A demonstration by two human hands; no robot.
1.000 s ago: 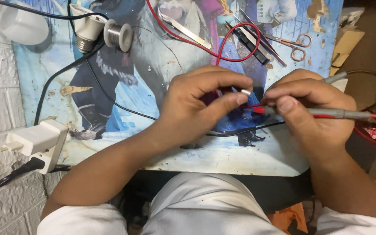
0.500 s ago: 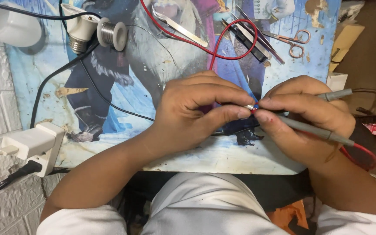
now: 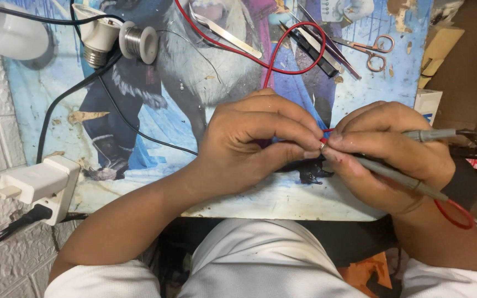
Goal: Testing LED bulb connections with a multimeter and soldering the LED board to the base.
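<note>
Two hands pinch one tiny metal part [image 3: 323, 147] between their fingertips, just above the near edge of a picture-printed work mat [image 3: 194, 94].

Around it lie tweezers [image 3: 224, 34], scissors [image 3: 372, 48], a solder spool [image 3: 138, 41] and a white plug adapter [image 3: 38, 186] by a brick wall. The left hand [image 3: 255, 143] is clenched on the part; the right hand [image 3: 387, 152] grasps two grey probes [image 3: 393, 175] touching it.

open mat [image 3: 194, 105] left of the hands, solder spool [image 3: 137, 41], tweezers [image 3: 224, 34], scissors [image 3: 374, 48] crowd far edge, red wire [image 3: 282, 69] loops between
</note>
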